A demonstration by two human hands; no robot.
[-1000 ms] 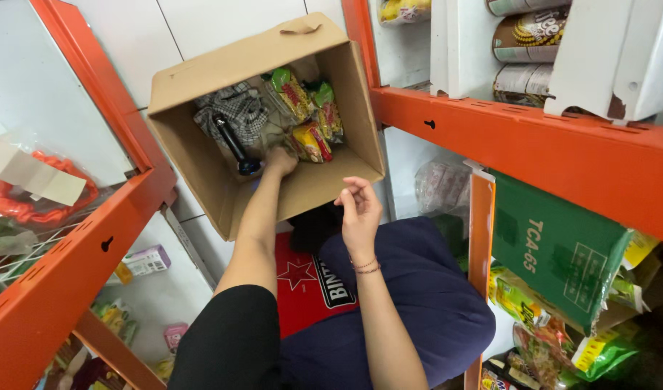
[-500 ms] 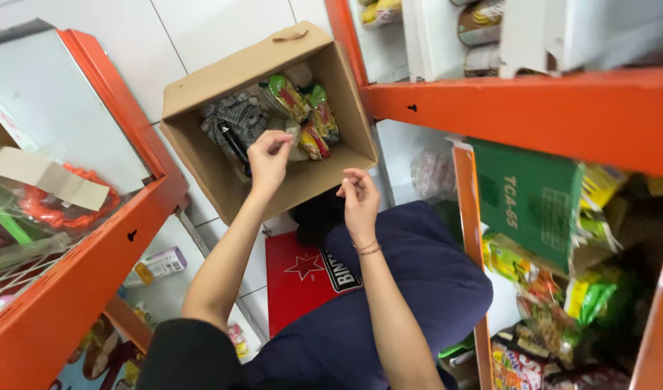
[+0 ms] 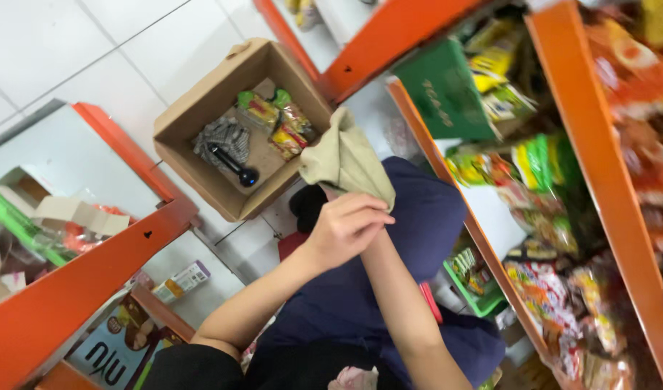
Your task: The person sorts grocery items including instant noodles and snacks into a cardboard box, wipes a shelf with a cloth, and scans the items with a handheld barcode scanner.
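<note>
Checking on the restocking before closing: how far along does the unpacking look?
Mostly underway, not finished. The hands hold a beige cloth lifted above the lap; which hand grips it is unclear. The cardboard box lies open on the floor with a few snack packets, a grey cloth and a black tool inside.

The person wears navy trousers and a black short-sleeved top, its sleeve ending above the elbow. Both forearms are bare, as are the hands, left in front, without gloves.
</note>
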